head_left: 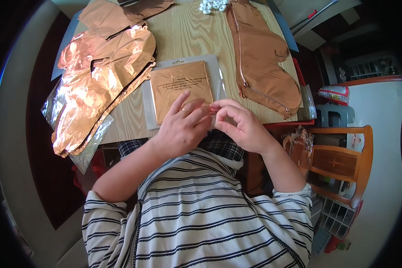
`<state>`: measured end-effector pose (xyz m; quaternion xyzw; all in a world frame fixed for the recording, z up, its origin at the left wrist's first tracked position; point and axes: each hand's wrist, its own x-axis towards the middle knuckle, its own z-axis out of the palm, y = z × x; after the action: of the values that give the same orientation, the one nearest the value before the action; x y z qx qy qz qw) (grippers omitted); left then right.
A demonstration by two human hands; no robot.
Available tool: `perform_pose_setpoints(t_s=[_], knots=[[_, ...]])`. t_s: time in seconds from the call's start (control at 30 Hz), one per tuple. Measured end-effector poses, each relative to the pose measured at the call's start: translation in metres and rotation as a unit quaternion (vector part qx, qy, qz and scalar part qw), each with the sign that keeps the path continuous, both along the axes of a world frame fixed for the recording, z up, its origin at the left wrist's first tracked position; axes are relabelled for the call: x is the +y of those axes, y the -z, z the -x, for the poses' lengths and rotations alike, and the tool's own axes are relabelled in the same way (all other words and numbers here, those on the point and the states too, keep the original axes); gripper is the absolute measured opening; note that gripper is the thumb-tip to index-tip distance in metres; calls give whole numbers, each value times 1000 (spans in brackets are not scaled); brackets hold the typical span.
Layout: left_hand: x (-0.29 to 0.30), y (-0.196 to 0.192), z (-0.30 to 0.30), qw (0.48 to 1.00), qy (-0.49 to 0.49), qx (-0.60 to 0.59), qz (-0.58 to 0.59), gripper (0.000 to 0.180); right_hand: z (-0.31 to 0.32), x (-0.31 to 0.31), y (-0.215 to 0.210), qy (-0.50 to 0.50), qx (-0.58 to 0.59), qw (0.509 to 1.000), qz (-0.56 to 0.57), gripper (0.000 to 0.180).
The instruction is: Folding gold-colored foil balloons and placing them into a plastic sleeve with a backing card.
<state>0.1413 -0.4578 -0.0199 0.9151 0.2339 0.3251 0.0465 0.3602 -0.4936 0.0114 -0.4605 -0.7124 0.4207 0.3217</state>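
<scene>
A flat, clear plastic package (150, 107) with a folded copper foil sheet (179, 82) inside lies at the table's near edge. Over its lower part, my left hand (185, 127) has its index finger raised and the other fingers curled toward my right hand. My right hand (242, 127) pinches with thumb and fingers just beside it, at the package's right side. The fingertips of both hands meet, and whatever is between them is too small or hidden to make out. A thin, pale strip (219, 88) runs along the package's right edge.
Shiny copper foil balloons (107, 76) are piled at left on clear plastic (93, 143), overhanging the table (183, 33). More copper foil (107, 18) lies behind them. At right is a stack of duller foil balloons (263, 58). Small white pieces (213, 5) sit far back. A wooden chair (339, 161) stands right.
</scene>
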Motion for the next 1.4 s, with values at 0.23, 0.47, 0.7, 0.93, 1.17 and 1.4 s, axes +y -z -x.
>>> perform_pose_setpoints(t_s=[0.23,0.47,0.7,0.93,1.17,1.4], knots=[[-61,3,84,981,-182,-42,42,21,-1,0,3,-36,-105,993,-34,11],[-67,-16,51,974,-143,-100,144,46,8,0,0,-22,-116,992,-42,13],[-55,-3,31,972,-82,-121,182,19,2,3,1,-35,-91,995,-7,12],[-129,67,197,858,-409,-126,284,8,-1,-11,17,12,-81,996,-39,17],[-224,264,391,611,-609,58,502,47,6,-1,21,76,-220,950,-210,41],[-211,326,441,593,-551,-72,583,65,1,-2,29,77,-230,948,-206,42]])
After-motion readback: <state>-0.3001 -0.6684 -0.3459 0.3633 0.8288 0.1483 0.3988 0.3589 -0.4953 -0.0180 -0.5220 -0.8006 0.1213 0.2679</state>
